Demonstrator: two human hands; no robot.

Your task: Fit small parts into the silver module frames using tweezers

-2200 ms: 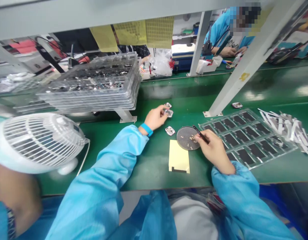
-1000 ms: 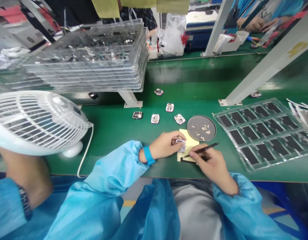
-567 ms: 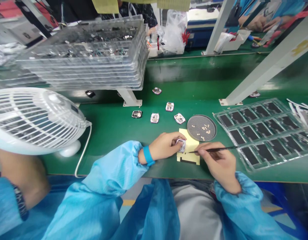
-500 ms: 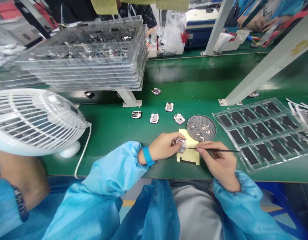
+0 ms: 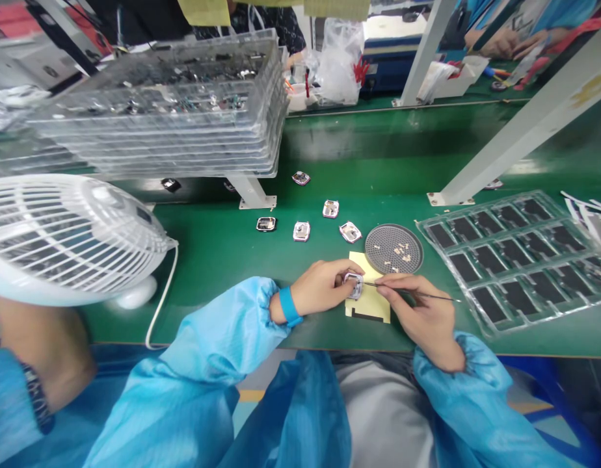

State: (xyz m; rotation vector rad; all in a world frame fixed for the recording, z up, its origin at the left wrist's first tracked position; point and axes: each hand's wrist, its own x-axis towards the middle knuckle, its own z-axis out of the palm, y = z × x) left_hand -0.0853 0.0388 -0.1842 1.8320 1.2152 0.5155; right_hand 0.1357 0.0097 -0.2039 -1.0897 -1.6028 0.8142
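The left hand of a seated worker, with a blue wristband at the wrist, grips a small watch-case-like housing between thumb and fingers. The housing lies over the left part of a yellow paper sheet on a green bench top; whether it rests on the paper cannot be told. The right hand is closed on a thin tweezer-like tool in a pinch grip. The tool's tip is at the right edge of the housing; contact is too small to confirm. A black strip lies along the near edge of the sheet.

Just beyond the sheet is a round perforated dish bearing small beige pieces. To the right of the dish, a clear compartmented tray holds dark rectangular sheets in rows, with pale strips beyond its far right corner. Left of the dish, similar housings lie separately on the bench; one of them has a black rim.

At left stand a white fan and, behind it, stacked clear plastic trays. A co-worker's arm shows below the fan.
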